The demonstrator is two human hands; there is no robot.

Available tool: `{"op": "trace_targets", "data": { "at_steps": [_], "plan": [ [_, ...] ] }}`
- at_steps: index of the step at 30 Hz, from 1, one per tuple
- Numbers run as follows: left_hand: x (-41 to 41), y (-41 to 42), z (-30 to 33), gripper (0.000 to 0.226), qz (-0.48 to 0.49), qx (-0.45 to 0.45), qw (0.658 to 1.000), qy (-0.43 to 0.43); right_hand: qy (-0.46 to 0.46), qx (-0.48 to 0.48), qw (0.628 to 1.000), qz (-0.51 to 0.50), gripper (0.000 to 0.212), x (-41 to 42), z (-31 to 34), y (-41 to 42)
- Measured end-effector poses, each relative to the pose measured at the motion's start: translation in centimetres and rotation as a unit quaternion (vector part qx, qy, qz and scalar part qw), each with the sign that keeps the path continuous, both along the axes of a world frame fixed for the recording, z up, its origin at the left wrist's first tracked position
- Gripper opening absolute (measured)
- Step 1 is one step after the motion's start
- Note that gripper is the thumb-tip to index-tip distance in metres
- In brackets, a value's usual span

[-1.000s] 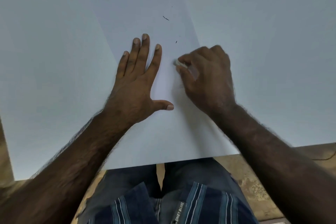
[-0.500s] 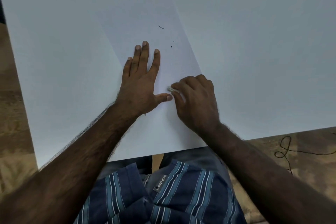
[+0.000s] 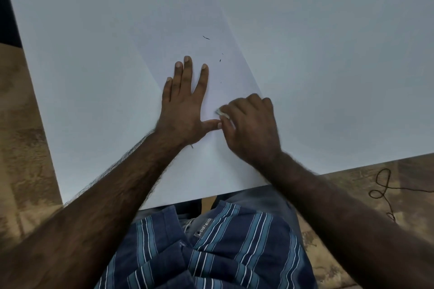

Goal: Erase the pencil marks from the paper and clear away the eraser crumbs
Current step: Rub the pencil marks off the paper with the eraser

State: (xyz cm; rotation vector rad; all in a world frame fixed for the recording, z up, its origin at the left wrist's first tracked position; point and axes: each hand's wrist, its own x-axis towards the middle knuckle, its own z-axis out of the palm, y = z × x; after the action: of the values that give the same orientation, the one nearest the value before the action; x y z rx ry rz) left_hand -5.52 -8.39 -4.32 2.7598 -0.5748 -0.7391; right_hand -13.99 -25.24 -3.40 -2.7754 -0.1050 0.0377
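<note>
Paper [image 3: 197, 171] lies angled on the white tabletop [image 3: 328, 54], its near edge by your lap. From the head view, your left hand [image 3: 182, 110] presses flat with fingers spread — likely pinning the sheet. Your right hand [image 3: 252, 129] pinches a pale eraser [image 3: 220, 112] against the paper; dark crumbs [image 3: 206, 37] lie beyond.

Eraser pulled in toward the thumb

The right hand [image 3: 252, 129], gripping the eraser [image 3: 220, 112], now sits beside the left hand [image 3: 182, 110] thumb, nearer than 1 second ago.
</note>
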Motion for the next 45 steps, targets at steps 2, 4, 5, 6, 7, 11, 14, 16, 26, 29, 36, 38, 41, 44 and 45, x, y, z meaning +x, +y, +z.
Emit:
{"op": "trace_targets", "data": {
  "at_steps": [2, 4, 5, 6, 7, 11, 14, 16, 26, 29, 36, 38, 41, 44, 45],
  "plan": [
    [0.1, 0.0, -0.1, 0.133, -0.002, 0.005, 1.0, 0.002, -0.017, -0.018, 0.999, -0.03, 0.016, 1.1, -0.1, -1.3],
    [0.2, 0.0, -0.3, 0.133, -0.003, 0.008, 1.0, 0.004, -0.032, -0.047, 0.994, -0.092, 0.014, 2.7, 0.0, -2.9],
    [0.2, 0.1, -0.3, 0.132, -0.003, 0.008, 1.0, 0.005, -0.035, -0.052, 0.991, -0.119, 0.014, 3.1, 0.1, -3.5],
    [0.2, 0.1, -0.4, 0.132, -0.003, 0.006, 1.0, 0.006, -0.035, -0.053, 0.989, -0.133, 0.014, 3.3, 0.2, -3.6],
    [0.2, 0.1, -0.4, 0.132, -0.004, 0.002, 1.0, 0.007, -0.033, -0.052, 0.989, -0.133, 0.014, 3.0, 0.3, -3.2],
    [0.0, 0.2, -0.4, 0.132, -0.002, -0.009, 1.0, 0.005, 0.016, -0.014, 0.999, -0.034, 0.019, 0.4, 0.5, -0.1],
    [0.1, 0.3, -0.3, 0.133, -0.001, -0.011, 1.0, 0.006, 0.009, -0.017, 1.0, -0.008, 0.019, 0.5, 0.4, -0.5],
    [0.2, 0.4, -0.5, 0.133, -0.005, -0.012, 1.0, 0.006, -0.007, -0.048, 0.997, -0.056, 0.016, 2.0, 0.3, -1.8],
    [0.1, 0.6, -0.7, 0.132, -0.004, -0.025, 1.0, -0.003, 0.015, -0.006, 1.0, 0.009, 0.019, 0.7, 0.3, 0.3],
    [0.2, 0.7, -0.9, 0.132, -0.008, -0.025, 1.0, 0.0, -0.009, -0.055, 0.997, -0.053, 0.021, 3.3, 0.0, -1.6],
    [0.2, 0.6, -0.8, 0.133, -0.007, -0.019, 1.0, 0.005, 0.025, -0.035, 0.997, -0.062, 0.022, 3.3, 0.4, -0.5],
    [0.2, 0.5, -0.6, 0.133, -0.006, -0.017, 1.0, 0.003, 0.029, -0.012, 0.999, -0.02, 0.019, 2.0, 0.5, 0.5],
    [0.2, 0.6, -0.4, 0.133, -0.005, -0.02, 1.0, 0.006, -0.002, -0.03, 0.999, -0.015, 0.02, 3.3, 0.5, -0.6],
    [0.2, 0.6, -0.2, 0.132, -0.008, -0.015, 1.0, 0.008, -0.003, -0.074, 0.994, -0.083, 0.024, 6.1, 0.3, -2.8],
    [0.2, 0.5, -0.2, 0.132, -0.008, -0.012, 1.0, 0.009, 0.006, -0.076, 0.992, -0.103, 0.023, 6.7, 0.3, -3.3]
  ]
}}
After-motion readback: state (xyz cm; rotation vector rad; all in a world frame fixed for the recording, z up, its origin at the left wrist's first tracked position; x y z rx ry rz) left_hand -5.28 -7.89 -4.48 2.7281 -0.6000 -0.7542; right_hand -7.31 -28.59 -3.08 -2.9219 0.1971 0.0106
